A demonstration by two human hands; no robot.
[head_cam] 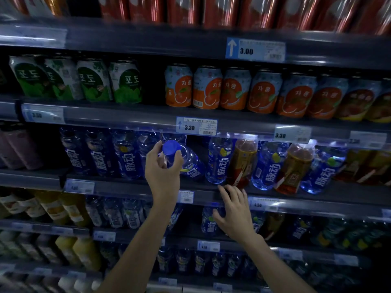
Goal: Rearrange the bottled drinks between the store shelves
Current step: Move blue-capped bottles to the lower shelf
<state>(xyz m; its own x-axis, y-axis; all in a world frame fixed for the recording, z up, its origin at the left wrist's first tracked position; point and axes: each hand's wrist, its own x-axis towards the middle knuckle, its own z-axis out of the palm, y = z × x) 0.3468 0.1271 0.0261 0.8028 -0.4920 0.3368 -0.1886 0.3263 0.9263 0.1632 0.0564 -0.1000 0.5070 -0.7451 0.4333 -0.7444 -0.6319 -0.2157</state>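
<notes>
My left hand [163,168] grips a clear blue drink bottle [186,161] by its neck, just under the blue cap. The bottle is tilted cap-first toward me in a gap on the middle shelf [131,188]. Upright blue bottles [127,155] stand to its left. On its right, blue bottles [220,159] alternate with amber tea bottles [243,163]. My right hand [234,212] is lower, fingers spread over the shelf's front edge, in front of a blue bottle [208,220] on the shelf below. It holds nothing.
Green cans [88,81] and orange cans [232,92] fill the shelf above, red cans [211,11] the top one. Yellow juice bottles [69,208] and more blue bottles [118,212] stand on the lower shelves. Price tags [196,126] line the shelf fronts.
</notes>
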